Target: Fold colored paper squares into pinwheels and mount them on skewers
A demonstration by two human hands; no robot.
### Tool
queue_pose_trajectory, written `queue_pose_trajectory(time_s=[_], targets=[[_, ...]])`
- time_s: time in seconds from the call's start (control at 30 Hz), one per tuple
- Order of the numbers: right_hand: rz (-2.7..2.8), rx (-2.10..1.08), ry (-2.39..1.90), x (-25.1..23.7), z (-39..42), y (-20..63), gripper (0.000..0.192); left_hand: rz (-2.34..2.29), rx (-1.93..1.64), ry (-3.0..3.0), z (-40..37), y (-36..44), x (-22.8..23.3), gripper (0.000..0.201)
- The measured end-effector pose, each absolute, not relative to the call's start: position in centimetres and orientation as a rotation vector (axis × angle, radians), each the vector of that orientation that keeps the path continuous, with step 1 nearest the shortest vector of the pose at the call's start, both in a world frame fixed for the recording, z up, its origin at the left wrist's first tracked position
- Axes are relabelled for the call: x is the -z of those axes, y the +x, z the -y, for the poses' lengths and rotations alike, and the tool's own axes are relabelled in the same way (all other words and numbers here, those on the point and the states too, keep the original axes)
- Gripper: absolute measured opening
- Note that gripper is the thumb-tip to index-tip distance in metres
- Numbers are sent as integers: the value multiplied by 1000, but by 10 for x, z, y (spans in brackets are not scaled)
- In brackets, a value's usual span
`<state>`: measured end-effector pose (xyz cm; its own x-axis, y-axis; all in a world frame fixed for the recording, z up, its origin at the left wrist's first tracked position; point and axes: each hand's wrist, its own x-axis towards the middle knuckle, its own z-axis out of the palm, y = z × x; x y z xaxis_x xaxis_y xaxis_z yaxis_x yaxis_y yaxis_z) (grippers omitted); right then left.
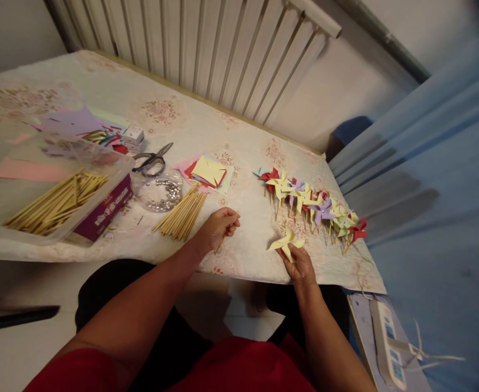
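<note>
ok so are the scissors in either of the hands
No, the scissors lie on the tablecloth, while the left hand holds a thin stick and the right hand a yellow pinwheel.

On our tabletop (pixel 245 256) we have a tub (pixel 114 207) with sticks (pixel 59 207) in it at the frame's left. Scissors (pixel 164 150) and a bowl (pixel 143 186) are just right of it. Near the middle, paper squares (pixel 208 171) lie behind loose sticks (pixel 182 215). Pinwheels (pixel 323 211) make a row at the right.
</note>
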<state>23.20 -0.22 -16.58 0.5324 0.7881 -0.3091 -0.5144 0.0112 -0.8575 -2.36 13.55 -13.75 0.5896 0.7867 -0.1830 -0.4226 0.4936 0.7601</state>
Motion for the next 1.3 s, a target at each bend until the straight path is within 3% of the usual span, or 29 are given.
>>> queue_pose_trajectory(time_s=[1.3], targets=[[314, -1015, -1224, 165, 2, 230, 41, -528, -788, 707, -135, -24, 139, 24]])
